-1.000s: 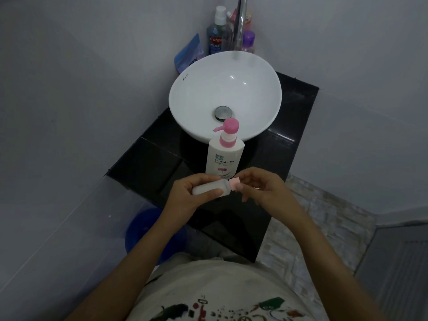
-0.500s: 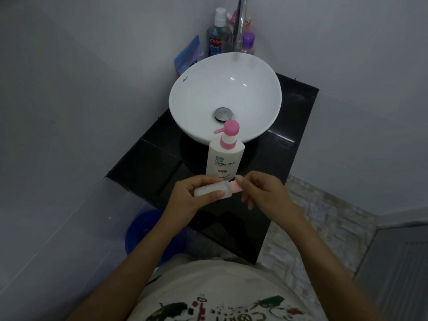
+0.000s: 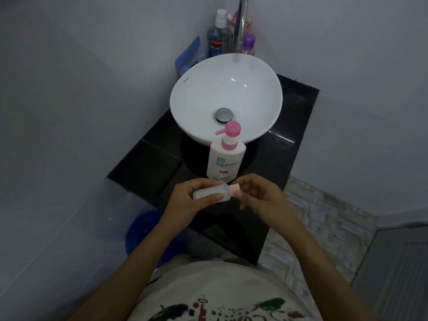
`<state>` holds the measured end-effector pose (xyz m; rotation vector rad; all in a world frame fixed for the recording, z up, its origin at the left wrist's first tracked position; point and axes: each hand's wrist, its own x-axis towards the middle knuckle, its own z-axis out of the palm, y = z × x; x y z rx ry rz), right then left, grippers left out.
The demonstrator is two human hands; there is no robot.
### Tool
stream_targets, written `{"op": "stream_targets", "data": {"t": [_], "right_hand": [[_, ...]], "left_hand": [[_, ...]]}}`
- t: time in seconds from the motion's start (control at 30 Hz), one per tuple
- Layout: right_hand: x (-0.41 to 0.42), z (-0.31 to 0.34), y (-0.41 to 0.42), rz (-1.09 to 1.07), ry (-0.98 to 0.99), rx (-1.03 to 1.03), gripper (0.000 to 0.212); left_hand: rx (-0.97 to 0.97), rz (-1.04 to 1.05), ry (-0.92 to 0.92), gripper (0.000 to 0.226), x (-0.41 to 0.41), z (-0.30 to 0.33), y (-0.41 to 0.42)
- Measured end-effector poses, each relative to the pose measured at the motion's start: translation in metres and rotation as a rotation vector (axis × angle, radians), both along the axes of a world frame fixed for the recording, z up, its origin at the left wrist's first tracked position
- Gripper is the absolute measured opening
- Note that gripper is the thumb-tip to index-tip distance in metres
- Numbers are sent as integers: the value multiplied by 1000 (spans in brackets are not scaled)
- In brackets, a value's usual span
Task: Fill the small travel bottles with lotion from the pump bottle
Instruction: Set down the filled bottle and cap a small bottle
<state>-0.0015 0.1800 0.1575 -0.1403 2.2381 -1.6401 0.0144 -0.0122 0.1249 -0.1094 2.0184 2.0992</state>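
Observation:
A white pump bottle (image 3: 225, 162) with a pink pump head stands upright on the black counter (image 3: 159, 163), just in front of the basin. Below it, my left hand (image 3: 192, 200) grips a small white travel bottle (image 3: 209, 193) held sideways over the counter's near edge. The bottle's pink cap (image 3: 235, 189) points right, and the fingertips of my right hand (image 3: 259, 196) pinch that cap. Whether the cap is loose or tight cannot be told.
A round white basin (image 3: 225, 98) with a metal drain sits on the counter under a chrome tap (image 3: 240, 26). Mouthwash, a purple-capped bottle and a blue pouch (image 3: 188, 54) crowd the back corner. A blue bucket (image 3: 148, 230) stands on the floor at left.
My right-hand fingers have shifted slightly around the pink cap, as in a twist. The travel bottle stays in the same place in my left hand.

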Motion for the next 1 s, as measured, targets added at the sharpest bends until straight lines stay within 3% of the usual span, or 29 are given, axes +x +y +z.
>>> {"op": "stream_targets", "data": {"t": [0.13,0.27,0.43,0.77,1.0], "right_hand": [[4,-5,-3,-70,-42,41,17],[11,-7,-1,-5,-32,18,20],[17,-13,-5,-41,-76,47,12],[23,-23,-8,-188,-145,-62,9],[14,-18,4,-189,137,105,12]], "left_hand": [[12,8,-21,25,4,-1,1],[10,-5,-21,24,8,-3,0],[13,-12,-57,29,13,-10,0],[-33,-11,-31,28,11,-22,6],[-245,-17,73,37,1,-36,2]]}}
